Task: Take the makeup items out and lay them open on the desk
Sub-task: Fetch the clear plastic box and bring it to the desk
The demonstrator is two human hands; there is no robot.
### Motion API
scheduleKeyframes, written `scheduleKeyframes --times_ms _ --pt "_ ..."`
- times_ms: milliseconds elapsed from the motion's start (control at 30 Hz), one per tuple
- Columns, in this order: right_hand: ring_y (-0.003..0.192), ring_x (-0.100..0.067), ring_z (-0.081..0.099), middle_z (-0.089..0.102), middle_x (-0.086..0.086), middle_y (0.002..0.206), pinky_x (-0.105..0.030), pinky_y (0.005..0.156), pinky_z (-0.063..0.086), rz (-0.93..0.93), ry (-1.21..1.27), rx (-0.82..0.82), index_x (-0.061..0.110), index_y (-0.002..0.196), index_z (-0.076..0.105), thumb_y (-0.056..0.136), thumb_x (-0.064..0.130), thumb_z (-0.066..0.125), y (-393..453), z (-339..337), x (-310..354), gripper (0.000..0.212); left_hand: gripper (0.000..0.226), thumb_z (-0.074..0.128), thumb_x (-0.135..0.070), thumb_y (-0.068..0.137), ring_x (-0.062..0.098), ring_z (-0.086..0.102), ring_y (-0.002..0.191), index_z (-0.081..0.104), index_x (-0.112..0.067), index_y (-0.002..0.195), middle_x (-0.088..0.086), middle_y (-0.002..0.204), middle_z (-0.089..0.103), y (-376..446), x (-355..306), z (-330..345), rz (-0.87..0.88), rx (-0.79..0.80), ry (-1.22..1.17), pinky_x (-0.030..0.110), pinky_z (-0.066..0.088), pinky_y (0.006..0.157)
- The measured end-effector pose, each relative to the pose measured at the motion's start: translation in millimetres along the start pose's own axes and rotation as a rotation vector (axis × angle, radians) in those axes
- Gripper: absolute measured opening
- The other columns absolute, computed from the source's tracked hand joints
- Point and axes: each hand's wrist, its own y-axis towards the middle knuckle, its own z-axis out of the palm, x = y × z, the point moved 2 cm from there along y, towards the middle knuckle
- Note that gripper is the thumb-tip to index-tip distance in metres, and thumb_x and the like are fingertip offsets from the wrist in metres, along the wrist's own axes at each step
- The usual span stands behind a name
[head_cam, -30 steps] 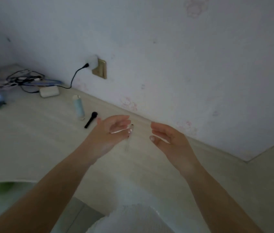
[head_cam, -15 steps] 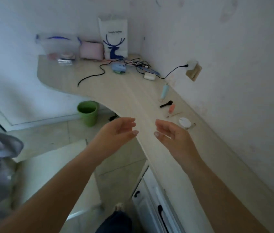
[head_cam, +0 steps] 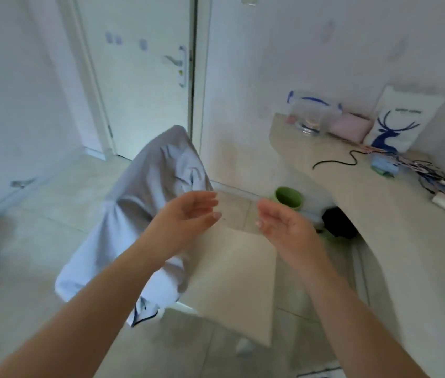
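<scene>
Curved worktop [head_cam: 379,203] lies at three o'clock; left hand [head_cam: 186,214] and right hand [head_cam: 284,222] are held open, empty; makeup items unseen, handling unjudged.

Home room, likely bedroom. White door [head_cam: 145,77] with lever handle, tiled floor [head_cam: 38,227], pale built-in desk [head_cam: 379,203] along wall, chair [head_cam: 232,271] draped with grey garment [head_cam: 150,203], deer-print bag [head_cam: 404,118], pink pouch [head_cam: 351,126], cables [head_cam: 423,170], green bin [head_cam: 288,197].
</scene>
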Motion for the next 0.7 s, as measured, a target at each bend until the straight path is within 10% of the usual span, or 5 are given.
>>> scheduleKeyframes --times_ms 700 --pt "0.109 0.002 0.058 0.062 0.018 0.113 -0.020 0.098 0.043 -0.243 -0.007 0.417 0.037 0.108 0.058 0.084 0.018 0.068 153 405 139 0.032 0.030 0.069 -0.023 0.084 0.005 0.063 0.104 0.062 -0.030 0.112 -0.013 0.112 0.067 10 10 -409 -0.063 -0.406 0.053 0.036 0.047 0.097"
